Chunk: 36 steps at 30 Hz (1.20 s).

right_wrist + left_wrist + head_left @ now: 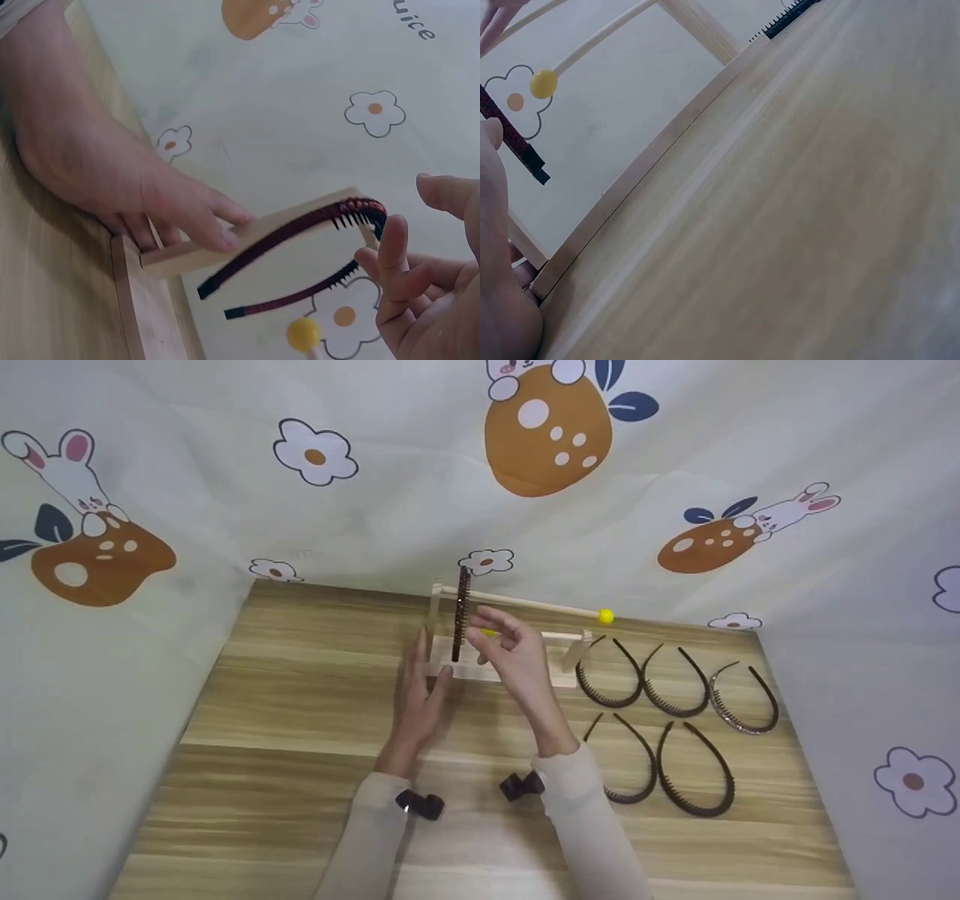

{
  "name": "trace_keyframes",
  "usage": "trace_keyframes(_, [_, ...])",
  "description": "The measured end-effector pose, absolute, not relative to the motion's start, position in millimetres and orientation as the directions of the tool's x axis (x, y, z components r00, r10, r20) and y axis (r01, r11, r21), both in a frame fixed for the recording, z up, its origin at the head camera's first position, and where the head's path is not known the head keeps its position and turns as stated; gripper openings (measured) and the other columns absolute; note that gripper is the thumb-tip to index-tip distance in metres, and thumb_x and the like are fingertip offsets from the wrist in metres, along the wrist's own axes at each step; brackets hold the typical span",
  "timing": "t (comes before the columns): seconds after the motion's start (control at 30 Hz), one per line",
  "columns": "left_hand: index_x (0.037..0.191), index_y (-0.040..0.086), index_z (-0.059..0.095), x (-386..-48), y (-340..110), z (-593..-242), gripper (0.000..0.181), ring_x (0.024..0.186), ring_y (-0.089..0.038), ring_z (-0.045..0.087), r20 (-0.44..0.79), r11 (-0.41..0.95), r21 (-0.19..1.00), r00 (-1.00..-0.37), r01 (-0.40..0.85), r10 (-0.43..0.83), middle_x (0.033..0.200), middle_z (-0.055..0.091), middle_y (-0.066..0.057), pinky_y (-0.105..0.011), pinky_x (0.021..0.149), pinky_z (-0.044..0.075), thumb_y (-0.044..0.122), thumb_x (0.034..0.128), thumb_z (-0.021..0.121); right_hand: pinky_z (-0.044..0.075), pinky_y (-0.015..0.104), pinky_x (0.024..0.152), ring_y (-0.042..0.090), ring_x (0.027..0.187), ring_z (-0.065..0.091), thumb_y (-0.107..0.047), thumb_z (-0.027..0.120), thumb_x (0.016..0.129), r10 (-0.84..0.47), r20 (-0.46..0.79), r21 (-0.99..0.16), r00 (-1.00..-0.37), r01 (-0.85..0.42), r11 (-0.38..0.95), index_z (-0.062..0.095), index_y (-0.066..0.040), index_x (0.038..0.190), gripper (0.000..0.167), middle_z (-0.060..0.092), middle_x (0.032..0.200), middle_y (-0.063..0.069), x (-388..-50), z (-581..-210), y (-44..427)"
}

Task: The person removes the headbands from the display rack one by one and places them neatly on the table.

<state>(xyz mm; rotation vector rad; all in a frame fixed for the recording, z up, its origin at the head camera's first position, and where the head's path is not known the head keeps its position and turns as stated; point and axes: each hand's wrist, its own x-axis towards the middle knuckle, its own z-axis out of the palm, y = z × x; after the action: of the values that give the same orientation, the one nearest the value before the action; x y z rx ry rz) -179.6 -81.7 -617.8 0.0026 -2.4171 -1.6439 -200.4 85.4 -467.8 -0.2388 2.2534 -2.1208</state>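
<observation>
A wooden rack [484, 671] has two rods tipped with yellow balls. A dark red toothed headband [462, 611] hangs over the upper rod near its left end; its arch and two free ends show in the right wrist view. My left hand [420, 706] holds the rack's left post, with the thumb in front and the fingers along the outer side. My right hand [519, 660] is just right of the headband, its fingers loosely bent around nothing. Whether a fingertip touches the headband's arch [360, 204] I cannot tell.
Several dark toothed headbands [697, 810] lie on the wood-grain table [300, 697] to the right of the rack. One headband [720, 712] has a glittery side. A patterned cloth [390, 510] rises behind the table and at both sides.
</observation>
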Motion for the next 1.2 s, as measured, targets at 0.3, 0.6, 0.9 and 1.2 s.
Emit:
trace_keyframes(0.3, [0.179,0.019,0.019,-180,-80,-616,0.078,0.165,-0.052,0.023,0.215,0.356,0.921,-0.967,0.156,-0.133,0.184,0.019,-0.021,-0.079,0.129,0.015,0.048,0.115,0.054,0.058,0.024,0.064,0.01,0.073,0.067,-0.01,0.083,0.098,-0.124,0.042,-0.999,-0.991,-0.045,0.015,0.069,0.011,0.14,0.049,0.078,0.123,0.024,-207,-474,67])
trace_keyframes(0.6, [0.179,0.02,0.019,-179,-81,-615,0.077,0.163,-0.053,0.028,0.2,0.356,0.924,-0.97,0.141,-0.135,0.184,0.018,-0.02,-0.08,0.128,0.018,0.045,0.1154,0.054,0.055,0.021,0.059,0.01,0.063,0.064,-0.004,0.086,0.093,-0.068,0.003,-0.999,-0.998,0.0,-0.048,0.07,0.013,0.136,0.049,0.08,0.107,0.019,-209,-477,58])
trace_keyframes(0.9, [0.179,0.022,0.019,-181,-81,-618,0.076,0.166,-0.051,0.021,0.21,0.358,0.922,-0.968,0.148,-0.138,0.185,0.016,-0.019,-0.082,0.127,0.017,0.042,0.1149,0.056,0.056,0.02,0.059,0.01,0.061,0.063,0.0,0.084,0.094,-0.046,0.036,-0.998,-0.998,-0.033,-0.06,0.072,0.014,0.131,0.041,0.078,0.096,0.01,-210,-482,56])
trace_keyframes(1.2, [0.179,0.016,0.018,-182,-81,-617,0.076,0.166,-0.049,0.024,0.217,0.308,0.936,-0.968,0.168,-0.129,0.184,0.019,-0.018,-0.077,0.131,0.014,0.023,0.1141,0.059,0.057,0.019,0.062,0.01,0.068,0.067,0.006,0.078,0.097,-0.063,0.076,-0.996,-0.995,-0.072,-0.055,0.072,0.013,0.126,0.031,0.077,0.1,0.011,-210,-483,58])
